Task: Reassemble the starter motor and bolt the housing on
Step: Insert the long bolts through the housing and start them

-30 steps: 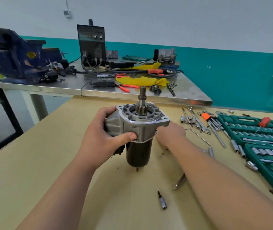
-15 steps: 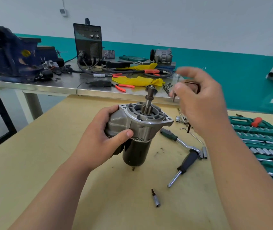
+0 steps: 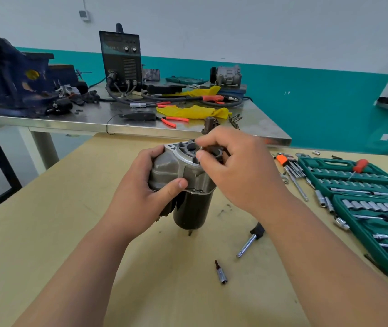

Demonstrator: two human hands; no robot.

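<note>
Starter motor stands upright on the table, grey housing on top.

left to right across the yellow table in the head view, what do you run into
left hand → starter motor → hex key set → green socket case

Blue vise, black welder, yellow rag, red-handled pliers on steel table

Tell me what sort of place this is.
Probably a mechanical repair workshop: a vise and a welder stand on a steel table, and a socket set lies open beside the starter motor.
</note>
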